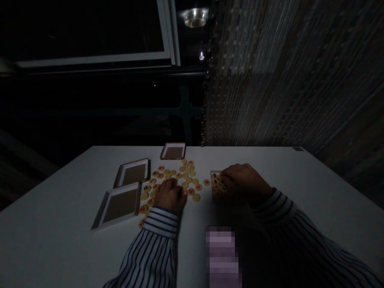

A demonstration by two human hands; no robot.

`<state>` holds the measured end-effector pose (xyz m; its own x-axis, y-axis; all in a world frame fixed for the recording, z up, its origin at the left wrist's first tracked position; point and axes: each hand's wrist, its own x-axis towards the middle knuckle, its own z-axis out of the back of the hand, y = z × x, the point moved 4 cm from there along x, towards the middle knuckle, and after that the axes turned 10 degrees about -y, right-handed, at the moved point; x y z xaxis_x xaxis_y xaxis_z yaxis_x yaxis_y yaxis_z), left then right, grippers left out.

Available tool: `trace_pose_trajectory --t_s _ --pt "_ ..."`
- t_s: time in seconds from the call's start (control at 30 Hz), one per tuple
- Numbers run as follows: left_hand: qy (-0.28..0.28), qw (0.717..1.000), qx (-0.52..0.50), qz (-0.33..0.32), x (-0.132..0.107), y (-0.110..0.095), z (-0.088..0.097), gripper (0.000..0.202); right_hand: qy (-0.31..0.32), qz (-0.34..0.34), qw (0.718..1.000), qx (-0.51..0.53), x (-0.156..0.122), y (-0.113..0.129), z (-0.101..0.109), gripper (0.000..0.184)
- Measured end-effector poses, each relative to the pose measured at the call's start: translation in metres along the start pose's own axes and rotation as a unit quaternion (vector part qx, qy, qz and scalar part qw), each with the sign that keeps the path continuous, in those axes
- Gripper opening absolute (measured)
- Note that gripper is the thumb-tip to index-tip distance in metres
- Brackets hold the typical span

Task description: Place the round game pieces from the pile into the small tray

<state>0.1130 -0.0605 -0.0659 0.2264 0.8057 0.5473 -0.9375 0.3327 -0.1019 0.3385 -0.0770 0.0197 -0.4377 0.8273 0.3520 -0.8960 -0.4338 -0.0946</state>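
Observation:
Round pale Chinese chess pieces (196,197), some with red or dark characters face up, lie loosely spread over the white table. Among them rests my left hand (169,195), palm down, its fingers curled over the pieces; what is under the fingertips is hidden. To the right stands a small open box (211,185) with several more pieces (216,182) in it. My right hand (247,180) reaches over this box's right side with bent, closed fingers. Its fingertips are at the pieces inside, and whatever they pinch is hidden.
Three shallow, open box parts lie beyond and left of the pieces: a large white one (139,205), one with a brown edge (148,170) and a smaller one (173,159) at the back. A bead curtain (255,80) hangs behind the table (300,192). The light is dim.

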Motion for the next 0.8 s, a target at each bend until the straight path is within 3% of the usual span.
trace_pose_trajectory --t_s 0.43,0.6,0.8 --pt "-0.089 0.995 -0.047 -0.008 0.008 -0.008 0.018 0.023 0.008 -0.005 1.000 -0.001 0.000 0.002 0.006 0.027" --pt "-0.093 0.989 -0.109 -0.023 0.009 -0.012 0.024 0.026 0.010 -0.007 1.000 0.001 0.001 0.001 0.007 0.028" --pt "-0.095 0.976 -0.192 -0.047 0.010 -0.033 0.034 0.022 0.009 -0.015 1.000 0.000 0.000 -0.001 0.010 0.028"
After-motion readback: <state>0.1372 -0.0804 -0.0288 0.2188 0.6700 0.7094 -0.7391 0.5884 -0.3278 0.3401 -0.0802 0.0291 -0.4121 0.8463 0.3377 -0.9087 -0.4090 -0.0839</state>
